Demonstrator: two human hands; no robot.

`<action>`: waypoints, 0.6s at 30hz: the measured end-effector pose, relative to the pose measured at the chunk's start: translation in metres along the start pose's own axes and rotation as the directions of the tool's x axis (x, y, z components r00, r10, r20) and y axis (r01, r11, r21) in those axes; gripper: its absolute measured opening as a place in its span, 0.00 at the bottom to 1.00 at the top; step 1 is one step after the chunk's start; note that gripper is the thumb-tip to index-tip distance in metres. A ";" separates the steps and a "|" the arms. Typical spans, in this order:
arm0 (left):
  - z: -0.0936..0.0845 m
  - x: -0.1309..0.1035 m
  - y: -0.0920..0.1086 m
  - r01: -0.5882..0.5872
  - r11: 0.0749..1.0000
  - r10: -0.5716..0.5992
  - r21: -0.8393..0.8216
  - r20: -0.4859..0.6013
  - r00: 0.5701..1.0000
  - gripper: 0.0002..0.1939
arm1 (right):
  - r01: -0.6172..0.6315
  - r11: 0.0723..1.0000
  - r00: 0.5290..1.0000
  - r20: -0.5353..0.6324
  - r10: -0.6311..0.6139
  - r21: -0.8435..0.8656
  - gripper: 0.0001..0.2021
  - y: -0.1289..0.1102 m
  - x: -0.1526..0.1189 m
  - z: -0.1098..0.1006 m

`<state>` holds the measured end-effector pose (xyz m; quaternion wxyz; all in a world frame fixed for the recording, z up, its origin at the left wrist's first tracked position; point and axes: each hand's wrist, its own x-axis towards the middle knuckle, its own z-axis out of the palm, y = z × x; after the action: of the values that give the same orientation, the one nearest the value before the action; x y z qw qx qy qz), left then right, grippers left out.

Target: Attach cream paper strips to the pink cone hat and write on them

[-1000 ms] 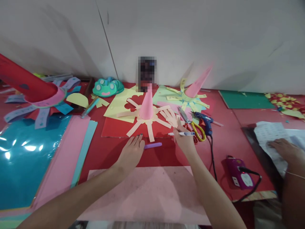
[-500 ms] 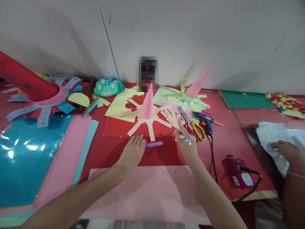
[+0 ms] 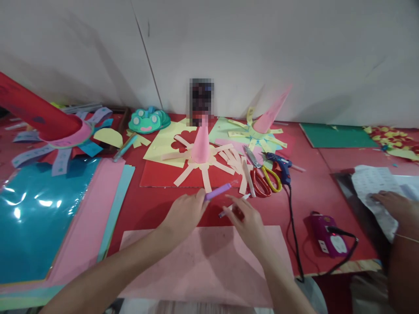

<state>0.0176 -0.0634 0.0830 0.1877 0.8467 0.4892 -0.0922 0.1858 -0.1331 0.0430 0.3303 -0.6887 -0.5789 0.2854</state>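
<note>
My left hand (image 3: 188,213) is closed on a purple marker (image 3: 218,192), which points up to the right. Close by on the right, my right hand (image 3: 246,218) holds a slim white pen (image 3: 229,208) between thumb and fingers, above the red table. Just beyond both hands stands a pink paper cone (image 3: 200,146) with pale paper strips spread around its base. More pale strips (image 3: 233,159) lie in a pile to its right. Below my hands, a large pink sheet (image 3: 196,270) lies along the table's near edge.
Scissors (image 3: 274,179) and a blue glue gun (image 3: 284,168) lie right of the strips, its cord running to a purple power box (image 3: 329,235). Another person's hand (image 3: 389,203) rests on white paper at far right. Blue and pink sheets (image 3: 85,235) are stacked at left.
My left hand has lifted the purple marker off the table. My right hand has moved left and nearer to me with the pen, away from the pale strips.
</note>
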 end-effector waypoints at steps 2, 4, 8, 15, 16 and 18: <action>0.002 -0.003 0.009 -0.083 0.996 0.085 -0.035 0.056 0.995 0.09 | -0.109 0.968 0.990 0.114 0.085 0.226 0.16 -0.014 -0.002 0.005; 0.005 -0.004 0.015 -0.148 0.985 0.154 -0.085 0.065 0.986 0.09 | -0.186 0.885 0.982 0.114 0.152 0.427 0.18 -0.023 -0.001 0.009; 0.008 -0.005 0.014 -0.127 0.981 0.133 -0.148 0.026 0.991 0.09 | -0.295 0.692 0.935 0.051 0.350 0.659 0.17 -0.030 0.004 0.013; 0.002 -0.006 0.008 -0.101 0.992 0.103 -0.072 0.024 0.994 0.14 | -0.282 0.601 0.925 0.045 0.378 0.748 0.20 -0.019 0.027 0.001; 0.002 -0.007 0.004 -0.080 0.995 0.082 -0.068 0.026 0.996 0.15 | -0.232 0.607 0.907 -0.057 0.418 0.760 0.21 -0.012 0.032 -0.007; 0.002 -0.010 -0.009 0.003 0.999 -0.002 -0.051 0.010 1.000 0.16 | -0.077 0.649 0.832 -0.309 0.460 0.757 0.23 0.003 0.044 -0.026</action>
<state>0.0048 -0.0678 0.0826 0.2116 0.8407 0.4914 -0.0842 0.2154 -0.0930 0.0564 0.6553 -0.6324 -0.2082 0.3568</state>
